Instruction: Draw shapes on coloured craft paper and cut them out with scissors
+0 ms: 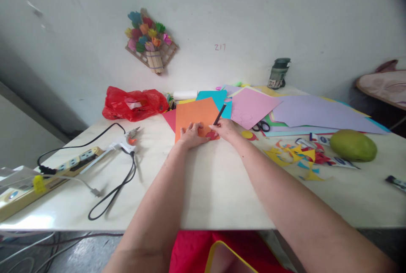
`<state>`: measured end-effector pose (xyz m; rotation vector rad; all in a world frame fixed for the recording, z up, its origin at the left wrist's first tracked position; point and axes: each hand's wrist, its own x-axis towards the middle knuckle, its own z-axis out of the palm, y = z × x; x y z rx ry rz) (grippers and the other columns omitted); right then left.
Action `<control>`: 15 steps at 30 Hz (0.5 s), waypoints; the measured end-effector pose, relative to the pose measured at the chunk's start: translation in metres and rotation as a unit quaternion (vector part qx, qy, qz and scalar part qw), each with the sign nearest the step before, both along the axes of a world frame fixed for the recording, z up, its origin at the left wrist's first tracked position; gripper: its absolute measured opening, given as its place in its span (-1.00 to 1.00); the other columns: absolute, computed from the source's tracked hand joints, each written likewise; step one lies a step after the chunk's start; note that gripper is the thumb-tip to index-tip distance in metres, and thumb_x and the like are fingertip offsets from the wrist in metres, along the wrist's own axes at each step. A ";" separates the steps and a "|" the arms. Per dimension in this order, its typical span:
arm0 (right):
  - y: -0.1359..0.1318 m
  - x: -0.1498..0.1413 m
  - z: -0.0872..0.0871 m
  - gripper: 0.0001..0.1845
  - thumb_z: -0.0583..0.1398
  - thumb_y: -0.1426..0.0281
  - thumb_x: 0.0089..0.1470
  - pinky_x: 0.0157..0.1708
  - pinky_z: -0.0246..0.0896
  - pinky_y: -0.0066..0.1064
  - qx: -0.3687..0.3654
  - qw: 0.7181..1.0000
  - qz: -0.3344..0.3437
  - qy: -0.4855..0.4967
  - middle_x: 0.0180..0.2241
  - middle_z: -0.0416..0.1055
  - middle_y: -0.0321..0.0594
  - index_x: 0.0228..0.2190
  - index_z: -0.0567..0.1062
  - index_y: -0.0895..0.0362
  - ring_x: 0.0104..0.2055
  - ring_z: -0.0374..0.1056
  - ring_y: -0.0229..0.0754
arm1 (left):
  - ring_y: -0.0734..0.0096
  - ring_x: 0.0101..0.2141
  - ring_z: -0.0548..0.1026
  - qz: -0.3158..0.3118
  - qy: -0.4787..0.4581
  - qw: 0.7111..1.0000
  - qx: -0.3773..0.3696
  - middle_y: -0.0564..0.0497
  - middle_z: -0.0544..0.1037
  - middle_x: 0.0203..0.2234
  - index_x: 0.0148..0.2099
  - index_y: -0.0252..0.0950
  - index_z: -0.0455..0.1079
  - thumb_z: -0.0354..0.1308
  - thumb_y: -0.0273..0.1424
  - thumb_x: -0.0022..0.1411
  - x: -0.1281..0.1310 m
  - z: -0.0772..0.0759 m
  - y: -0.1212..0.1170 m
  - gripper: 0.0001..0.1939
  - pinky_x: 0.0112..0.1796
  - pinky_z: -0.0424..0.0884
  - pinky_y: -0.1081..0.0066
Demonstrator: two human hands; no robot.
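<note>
One orange sheet (197, 111) lay on the pale table (215, 192), and the left hand (191, 136) rested upon it with fingers spread, gripping nothing. The right hand (226, 129) was closed around a dark pen (220, 114), leaning near a small red piece (212, 135) on the sheet. The step in hand was, as I judge, marking or tracing — but the pen tip was hidden, so its contact I could not tell. The next move probably called for keeping the piece steady — and guiding the pen slowly.
</note>
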<state>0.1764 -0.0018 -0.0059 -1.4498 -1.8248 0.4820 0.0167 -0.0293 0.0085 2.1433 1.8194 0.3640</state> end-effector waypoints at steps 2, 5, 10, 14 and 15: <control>-0.002 0.000 0.001 -0.83 0.21 0.33 -0.07 -0.46 0.23 -0.48 -0.003 1.000 -0.002 0.006 -0.62 0.46 -0.20 -0.55 0.51 0.17 -0.46 0.42 -0.20 | 0.20 0.12 0.15 -0.004 0.000 1.000 0.002 0.03 0.26 0.06 0.00 -0.08 0.11 0.04 0.09 -0.07 0.000 0.000 0.000 -0.38 0.09 -0.04 0.24; -0.003 0.001 0.002 -0.84 0.19 0.35 -0.06 -0.48 0.24 -0.49 -0.015 1.000 0.000 0.027 -0.63 0.45 -0.21 -0.55 0.49 0.18 -0.50 0.41 -0.22 | 0.23 0.12 0.15 -0.014 0.004 1.000 0.005 0.05 0.27 0.07 -0.05 -0.08 0.15 0.04 0.06 -0.05 0.000 0.001 0.000 -0.45 0.09 -0.05 0.21; -0.001 0.002 -0.002 -0.83 0.18 0.33 -0.02 -0.51 0.28 -0.48 -0.035 0.994 -0.015 0.104 -0.65 0.42 -0.23 -0.50 0.47 0.20 -0.58 0.39 -0.24 | 0.15 0.18 0.03 -0.007 0.001 1.000 0.009 0.03 0.31 0.07 -0.13 -0.11 0.22 0.03 0.13 -0.07 0.005 0.003 0.000 -0.45 0.11 -0.14 0.03; 0.000 0.002 -0.002 -0.79 0.16 0.29 0.00 -0.56 0.28 -0.50 -0.036 0.988 -0.026 0.147 -0.69 0.38 -0.27 -0.49 0.45 0.19 -0.61 0.38 -0.25 | 0.02 0.24 -0.23 0.017 0.007 0.999 0.048 0.02 0.06 0.23 -0.23 -0.15 0.31 0.03 0.21 -0.14 0.010 -0.002 0.003 -0.40 0.12 -0.36 -0.07; 0.000 0.002 -0.002 -0.79 0.16 0.28 0.00 -0.57 0.27 -0.50 -0.034 0.988 -0.029 0.147 -0.70 0.37 -0.27 -0.50 0.44 0.19 -0.61 0.38 -0.25 | 0.01 0.24 -0.27 0.018 0.010 0.998 0.058 0.03 -0.01 0.25 -0.25 -0.16 0.32 0.04 0.22 -0.15 0.011 -0.004 0.003 -0.40 0.12 -0.39 -0.08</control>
